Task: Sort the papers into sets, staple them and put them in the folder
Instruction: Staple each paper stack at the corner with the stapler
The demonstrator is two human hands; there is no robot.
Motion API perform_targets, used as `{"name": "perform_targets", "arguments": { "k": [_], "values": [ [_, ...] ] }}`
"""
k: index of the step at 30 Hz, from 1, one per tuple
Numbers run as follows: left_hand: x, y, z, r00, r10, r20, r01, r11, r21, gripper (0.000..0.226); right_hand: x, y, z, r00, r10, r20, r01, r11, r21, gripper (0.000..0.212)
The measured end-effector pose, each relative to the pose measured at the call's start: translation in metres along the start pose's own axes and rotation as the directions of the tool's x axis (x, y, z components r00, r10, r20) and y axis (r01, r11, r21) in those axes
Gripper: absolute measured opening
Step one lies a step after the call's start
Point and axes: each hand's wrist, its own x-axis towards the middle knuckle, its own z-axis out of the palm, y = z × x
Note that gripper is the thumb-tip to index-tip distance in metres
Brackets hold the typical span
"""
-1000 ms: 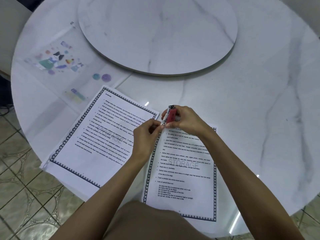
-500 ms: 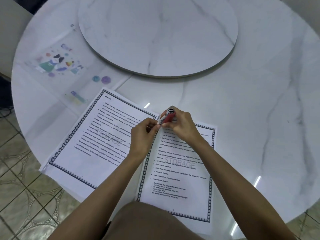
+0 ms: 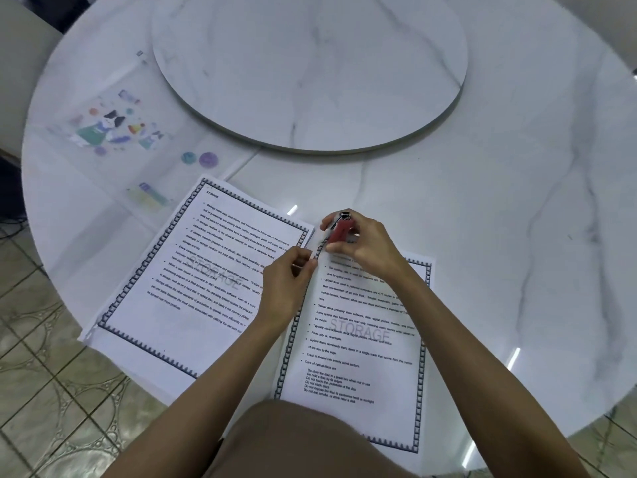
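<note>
Right hand [image 3: 365, 246] gripped a red stapler [image 3: 339, 231] at the near paper set's [image 3: 358, 339] top-left corner, and the left hand [image 3: 289, 281] pinched its edge there. A second set [image 3: 193, 281] lay left of it, the clear folder [image 3: 113, 132] beyond that. Unsquared sheets risked a crooked staple.

Red stapler [image 3: 339, 232] tilted at the top-left corner of the near papers [image 3: 362, 343]. Second stack [image 3: 206, 270] lies left, clear cartoon-printed folder [image 3: 113, 132] beyond.

Glossy marble table [image 3: 517, 236], matt paper sheets [image 3: 362, 357], clear plastic folder [image 3: 113, 139].
</note>
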Motion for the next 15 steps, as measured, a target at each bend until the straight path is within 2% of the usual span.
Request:
{"name": "perform_targets", "arguments": {
  "k": [4,8,10,13,15],
  "values": [
    [-0.006,-0.001,-0.001,1.000,-0.004,0.009,0.004,1.000,0.009,0.005,-0.001,-0.001,-0.008,0.991,-0.035,-0.130,0.043,0.997,0.060,0.031],
    [-0.012,-0.004,-0.003,0.999,-0.025,0.040,0.024,1.000,0.016,0.004,-0.005,0.009,-0.022,0.962,-0.021,-0.273,0.033,0.999,0.038,0.033],
    [-0.016,-0.009,-0.004,0.996,-0.033,0.081,0.028,0.998,0.065,0.005,-0.011,0.018,-0.028,0.949,0.007,-0.316,-0.012,1.000,-0.012,0.034],
    [-0.029,-0.016,-0.002,0.989,-0.020,0.143,0.001,0.991,0.133,0.025,-0.025,0.033,-0.035,0.930,0.049,-0.365,-0.109,0.984,-0.144,0.036],
    [-0.037,-0.019,0.000,0.990,-0.008,0.141,-0.015,0.987,0.160,0.029,-0.034,0.043,-0.039,0.926,0.044,-0.374,-0.143,0.959,-0.243,0.038]
  ]
}}
